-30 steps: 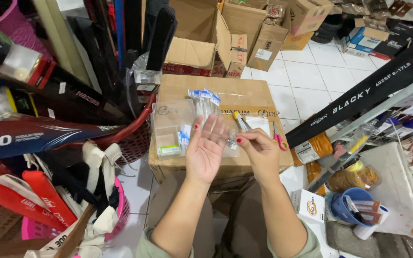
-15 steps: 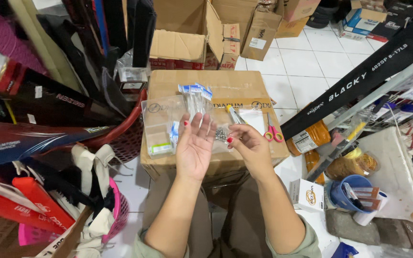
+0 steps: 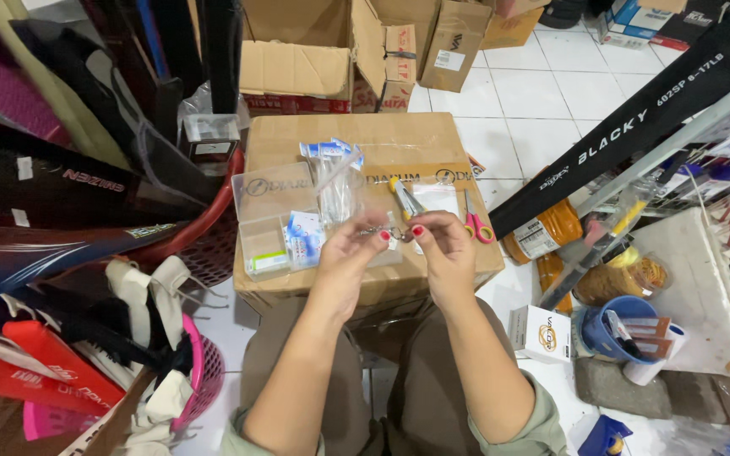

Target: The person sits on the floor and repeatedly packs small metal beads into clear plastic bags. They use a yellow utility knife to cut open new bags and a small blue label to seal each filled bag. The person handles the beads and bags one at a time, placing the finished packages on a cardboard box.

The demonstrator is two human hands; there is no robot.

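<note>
My left hand (image 3: 341,253) and right hand (image 3: 443,241) pinch small metal clip (image 3: 392,232) over cardboard box (image 3: 297,139); light, stiff, slippery; I grip ends.

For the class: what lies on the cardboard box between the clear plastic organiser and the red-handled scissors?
In the head view: a yellow-handled tool and small clear packets.
</note>
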